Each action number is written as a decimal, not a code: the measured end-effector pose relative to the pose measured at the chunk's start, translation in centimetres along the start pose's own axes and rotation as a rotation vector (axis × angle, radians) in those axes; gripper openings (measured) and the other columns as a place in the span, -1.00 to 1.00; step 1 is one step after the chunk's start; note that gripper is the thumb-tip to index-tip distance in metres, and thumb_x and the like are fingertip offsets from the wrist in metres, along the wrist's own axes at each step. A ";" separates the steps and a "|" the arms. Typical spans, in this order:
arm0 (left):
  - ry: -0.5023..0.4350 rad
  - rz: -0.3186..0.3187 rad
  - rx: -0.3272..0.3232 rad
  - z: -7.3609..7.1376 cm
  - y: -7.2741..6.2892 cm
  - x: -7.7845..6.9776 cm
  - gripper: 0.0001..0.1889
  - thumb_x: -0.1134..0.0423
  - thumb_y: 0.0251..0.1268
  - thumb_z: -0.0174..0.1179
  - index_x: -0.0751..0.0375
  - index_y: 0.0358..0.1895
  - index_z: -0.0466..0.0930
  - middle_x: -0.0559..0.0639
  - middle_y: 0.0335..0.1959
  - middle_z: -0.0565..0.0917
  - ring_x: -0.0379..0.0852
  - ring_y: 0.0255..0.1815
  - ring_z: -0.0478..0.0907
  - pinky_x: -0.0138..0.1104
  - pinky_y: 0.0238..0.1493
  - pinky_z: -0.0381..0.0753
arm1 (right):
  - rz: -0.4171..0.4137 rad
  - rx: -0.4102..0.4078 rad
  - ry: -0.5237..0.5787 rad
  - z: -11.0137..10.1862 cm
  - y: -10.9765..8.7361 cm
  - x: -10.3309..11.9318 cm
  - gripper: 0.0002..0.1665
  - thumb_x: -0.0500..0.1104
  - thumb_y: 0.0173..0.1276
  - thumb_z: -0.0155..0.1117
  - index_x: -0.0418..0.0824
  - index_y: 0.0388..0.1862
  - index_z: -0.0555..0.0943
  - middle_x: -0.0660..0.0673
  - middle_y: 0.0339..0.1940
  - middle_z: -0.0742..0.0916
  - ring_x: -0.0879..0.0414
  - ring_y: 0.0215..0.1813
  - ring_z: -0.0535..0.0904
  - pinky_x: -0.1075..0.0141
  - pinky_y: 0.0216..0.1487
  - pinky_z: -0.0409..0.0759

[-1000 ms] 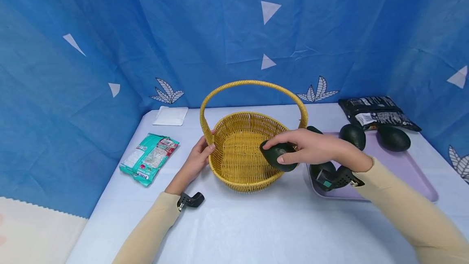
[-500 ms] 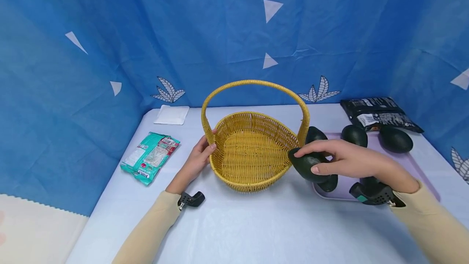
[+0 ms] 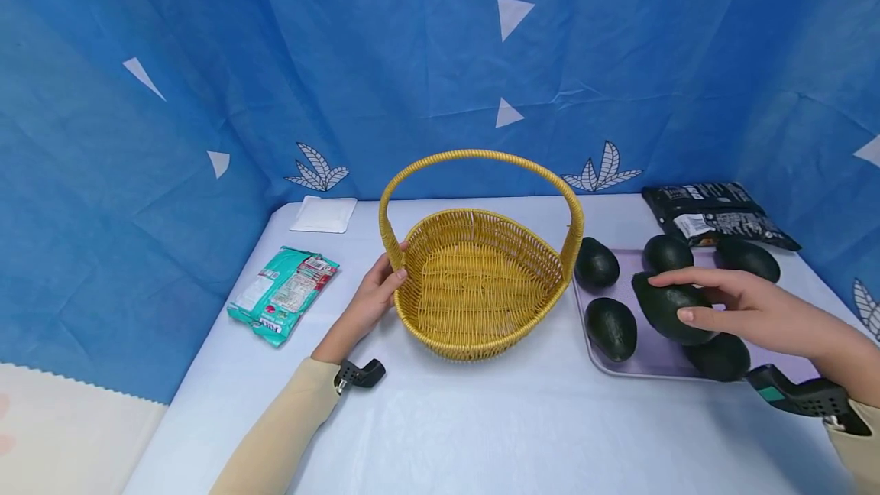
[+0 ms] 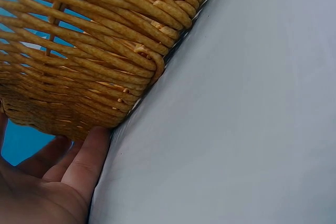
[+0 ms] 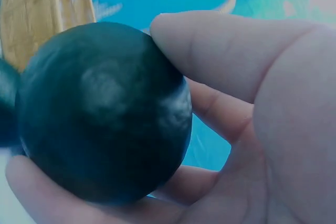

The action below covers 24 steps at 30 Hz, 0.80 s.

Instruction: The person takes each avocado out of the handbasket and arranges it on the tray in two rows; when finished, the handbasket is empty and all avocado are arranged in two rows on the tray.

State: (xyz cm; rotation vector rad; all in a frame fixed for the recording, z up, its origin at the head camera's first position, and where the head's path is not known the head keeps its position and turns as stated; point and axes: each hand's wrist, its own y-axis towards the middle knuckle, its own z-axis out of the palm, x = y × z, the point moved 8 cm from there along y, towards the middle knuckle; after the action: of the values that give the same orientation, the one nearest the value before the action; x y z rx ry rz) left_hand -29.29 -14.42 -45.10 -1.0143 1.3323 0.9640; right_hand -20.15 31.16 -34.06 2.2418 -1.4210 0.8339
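A dark green avocado (image 3: 670, 310) is gripped between thumb and fingers of my right hand (image 3: 752, 312), above the lilac tray (image 3: 649, 350) on the right. In the right wrist view the same avocado (image 5: 105, 114) fills the space between thumb and fingers. Several more avocados (image 3: 611, 328) lie in the tray, spread around the held one. My left hand (image 3: 374, 292) holds the yellow wicker basket (image 3: 474, 289) at its left side, thumb at the rim by the handle's base. Seen from the left wrist, fingers (image 4: 86, 163) lie against the woven wall. Nothing lies inside the basket.
A teal snack packet (image 3: 282, 296) lies left of the basket, with a small white packet (image 3: 323, 215) behind it. Behind the tray rests a black bag (image 3: 718, 212). A blue curtain (image 3: 426, 59) closes off the table's back and sides.
My right hand has carried the avocado from over the basket rightward to above the tray. The left hand has stayed on the basket.
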 end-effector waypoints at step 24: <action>0.004 0.002 -0.009 -0.3 -0.4 -0.1 -0.38 0.22 0.61 -0.03 -0.08 0.64 0.06 0.28 0.60 0.15 0.27 0.49 0.30 -0.41 0.09 0.68 | 0.490 -0.017 -0.069 -3.0 -5.3 -12.3 -0.32 0.00 0.65 0.01 -0.39 0.50 0.16 -0.78 0.37 0.06 -0.73 0.02 0.41 -0.15 -0.23 0.75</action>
State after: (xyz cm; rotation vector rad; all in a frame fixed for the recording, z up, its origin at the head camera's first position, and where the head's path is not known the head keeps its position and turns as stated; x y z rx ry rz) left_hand -29.03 -14.76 -45.02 -1.0221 1.3334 0.9713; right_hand -20.17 43.70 -39.62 1.9464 -2.0441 0.8854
